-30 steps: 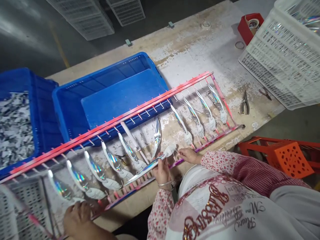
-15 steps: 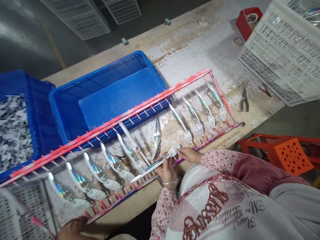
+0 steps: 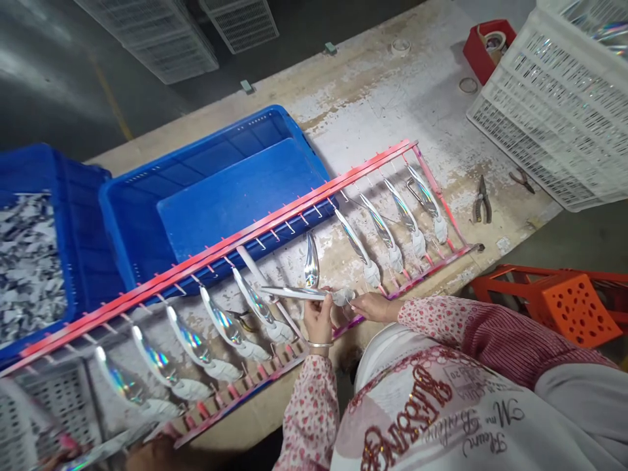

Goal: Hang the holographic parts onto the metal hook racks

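My left hand (image 3: 318, 318) is closed on a long shiny holographic lure (image 3: 289, 293), held level with its tip pointing left, just above the pink rack (image 3: 275, 219). At the lure's white end (image 3: 342, 296), the fingers of my right hand (image 3: 370, 305) pinch it, close to the rack's near bar. Several similar lures (image 3: 387, 235) hang in a row on the rack's hooks. One loose lure (image 3: 311, 260) lies inside the rack frame behind my hands.
Two blue crates (image 3: 210, 190) stand behind the rack, the left one (image 3: 29, 255) full of silvery pieces. A white crate (image 3: 559, 98), pliers (image 3: 481, 199) and a red box (image 3: 483, 42) sit at the right. An orange stool (image 3: 564, 301) stands below the table. Another person's hand (image 3: 152, 451) shows at the bottom left.
The lure in my hands has swung from pointing down-left to lying level, and it sits higher. The other person's hand at the bottom left has dropped toward the frame edge.
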Tool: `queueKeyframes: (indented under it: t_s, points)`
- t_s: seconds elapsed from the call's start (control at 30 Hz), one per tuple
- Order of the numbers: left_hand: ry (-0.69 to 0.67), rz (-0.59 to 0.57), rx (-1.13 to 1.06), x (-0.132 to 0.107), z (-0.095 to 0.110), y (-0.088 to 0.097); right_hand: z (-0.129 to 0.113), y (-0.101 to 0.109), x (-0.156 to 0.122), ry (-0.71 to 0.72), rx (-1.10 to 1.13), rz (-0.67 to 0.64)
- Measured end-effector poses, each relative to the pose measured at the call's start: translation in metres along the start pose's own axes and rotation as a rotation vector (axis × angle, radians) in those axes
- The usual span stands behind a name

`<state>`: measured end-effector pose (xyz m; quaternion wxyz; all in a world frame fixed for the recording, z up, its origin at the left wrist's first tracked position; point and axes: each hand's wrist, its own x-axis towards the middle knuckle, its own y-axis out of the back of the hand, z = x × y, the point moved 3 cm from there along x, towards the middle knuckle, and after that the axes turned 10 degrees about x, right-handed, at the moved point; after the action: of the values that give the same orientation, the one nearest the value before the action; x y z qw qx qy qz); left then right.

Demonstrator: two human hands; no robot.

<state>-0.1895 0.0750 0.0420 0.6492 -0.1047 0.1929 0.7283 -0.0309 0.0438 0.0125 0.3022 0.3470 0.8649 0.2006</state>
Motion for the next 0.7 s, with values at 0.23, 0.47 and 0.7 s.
queueKeyframes:
  t_s: [0.23,0.47,0.7]
  points:
    - [-0.117,-0.031,0.149,0.038,0.002,-0.027,-0.009,0.16,0.074,0.057,-0.145,0.003]
    - [-0.042,0.045,0.245,0.061,-0.004,-0.056,0.006,0.262,0.142,-0.015,-0.327,0.484]
    - [-0.062,0.015,0.133,0.068,-0.005,-0.057,0.008,0.248,0.133,0.012,-0.37,0.485]
